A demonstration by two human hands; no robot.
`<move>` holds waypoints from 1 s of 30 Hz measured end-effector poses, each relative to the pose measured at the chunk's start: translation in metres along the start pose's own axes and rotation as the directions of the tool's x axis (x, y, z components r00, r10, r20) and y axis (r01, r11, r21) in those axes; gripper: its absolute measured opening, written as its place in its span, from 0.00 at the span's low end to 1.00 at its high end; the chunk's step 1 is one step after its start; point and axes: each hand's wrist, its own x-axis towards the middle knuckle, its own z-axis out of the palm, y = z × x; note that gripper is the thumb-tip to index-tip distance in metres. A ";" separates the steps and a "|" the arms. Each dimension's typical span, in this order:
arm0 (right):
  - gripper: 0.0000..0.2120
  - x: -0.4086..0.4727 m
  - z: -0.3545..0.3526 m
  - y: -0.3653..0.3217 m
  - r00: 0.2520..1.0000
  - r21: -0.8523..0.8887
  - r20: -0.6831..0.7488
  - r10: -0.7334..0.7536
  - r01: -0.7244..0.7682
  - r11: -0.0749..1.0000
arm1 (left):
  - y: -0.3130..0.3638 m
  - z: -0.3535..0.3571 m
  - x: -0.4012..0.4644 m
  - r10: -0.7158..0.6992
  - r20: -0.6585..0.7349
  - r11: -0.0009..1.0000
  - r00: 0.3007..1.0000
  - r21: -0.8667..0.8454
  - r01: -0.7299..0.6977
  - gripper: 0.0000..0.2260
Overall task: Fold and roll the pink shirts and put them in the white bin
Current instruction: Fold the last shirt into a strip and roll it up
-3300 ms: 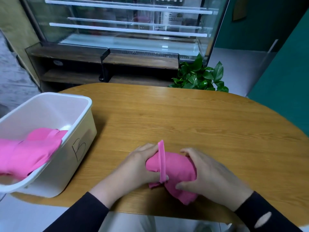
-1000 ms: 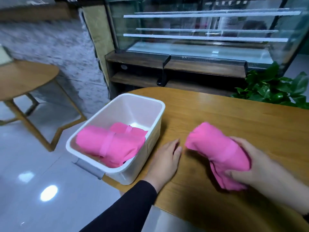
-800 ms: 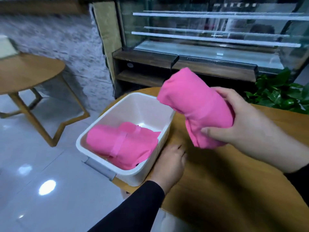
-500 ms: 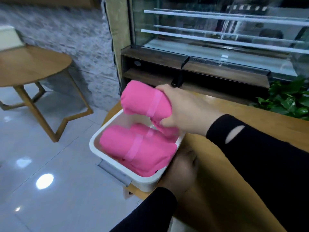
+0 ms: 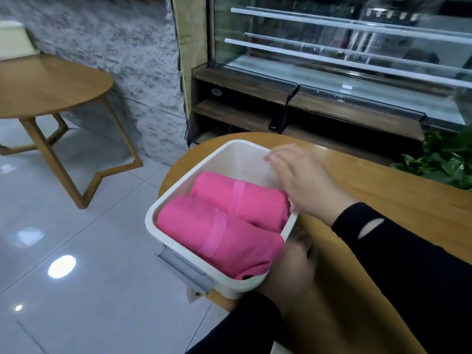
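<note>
Fingers (image 5: 274,158) relaxed over white bin (image 5: 178,190), two banded pink rolls (image 5: 240,200) inside

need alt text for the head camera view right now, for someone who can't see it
Two rolled pink shirts, one nearer and one behind it, lie side by side in a white bin at the edge of a wooden table. The right hand hovers open over the bin's far side, and the left hand rests against its near wall. A glass display case stands behind.
</note>
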 end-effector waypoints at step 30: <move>0.06 -0.276 -0.118 0.134 0.282 0.821 -0.159 0.946 -0.495 0.285 | 0.160 -0.045 -0.037 0.653 -0.366 0.735 0.663 0.094 -0.671 0.06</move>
